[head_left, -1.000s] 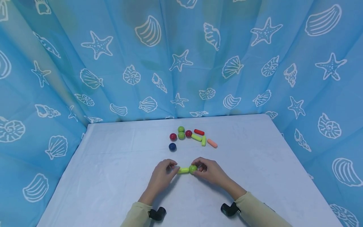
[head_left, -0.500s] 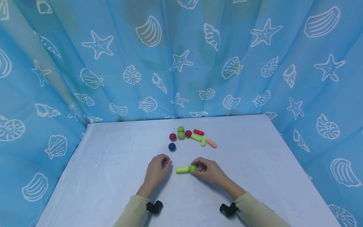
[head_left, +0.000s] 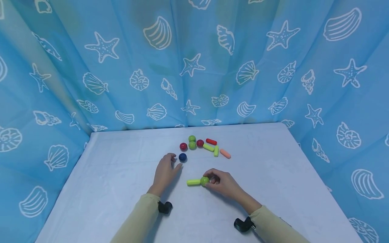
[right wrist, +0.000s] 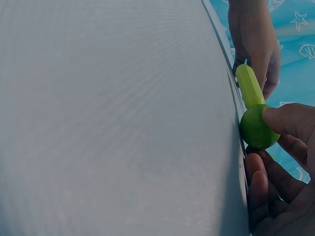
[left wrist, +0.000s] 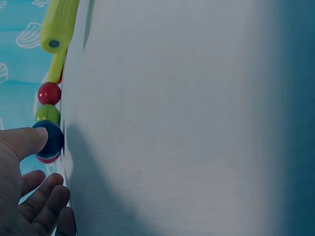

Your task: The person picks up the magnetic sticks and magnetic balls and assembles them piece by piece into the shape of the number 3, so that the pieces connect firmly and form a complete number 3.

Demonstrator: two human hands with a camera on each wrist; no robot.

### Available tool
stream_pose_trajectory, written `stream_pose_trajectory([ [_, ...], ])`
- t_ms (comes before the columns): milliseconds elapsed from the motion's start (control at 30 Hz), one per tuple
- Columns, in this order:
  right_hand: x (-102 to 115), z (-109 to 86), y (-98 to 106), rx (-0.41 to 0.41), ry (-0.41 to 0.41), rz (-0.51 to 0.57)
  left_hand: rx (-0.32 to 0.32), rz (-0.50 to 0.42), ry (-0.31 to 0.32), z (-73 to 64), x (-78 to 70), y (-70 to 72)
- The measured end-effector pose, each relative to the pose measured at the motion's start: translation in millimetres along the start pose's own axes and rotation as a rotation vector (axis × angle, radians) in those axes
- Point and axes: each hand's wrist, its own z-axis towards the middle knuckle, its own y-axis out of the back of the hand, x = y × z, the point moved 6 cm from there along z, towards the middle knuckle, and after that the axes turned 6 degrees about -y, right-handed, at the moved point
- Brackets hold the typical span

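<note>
Green ball (head_left: 205, 181), probably light, hard, slick, best pinched across its middle, is gripped by right hand (head_left: 224, 182), touching lime rod (head_left: 193, 182), well inside bench's (head_left: 115, 168) far edge; left hand (head_left: 164, 171), fingers parted, just beside blue ball (head_left: 182, 157).

Soft shadows (head_left: 172, 186) are falling between the hands (head_left: 164, 173) (head_left: 223, 183); the wrist views are looking dim. The head view is appearing brighter.
</note>
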Motion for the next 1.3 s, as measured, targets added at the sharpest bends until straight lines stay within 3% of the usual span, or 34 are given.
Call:
stream_pose_trajectory([
  [533,-3,0.9,-1,-0.005,0.002,-0.004,-0.010,0.003,-0.041,16.6,-3.6,-8.1],
  [933,0,-0.2,0,-0.009,-0.001,-0.016,0.004,0.011,-0.052,17.4,-8.9,-7.3],
  [1300,-1,0.7,0,-0.010,-0.001,-0.008,0.014,0.002,-0.083,8.2,-7.5,-2.9],
])
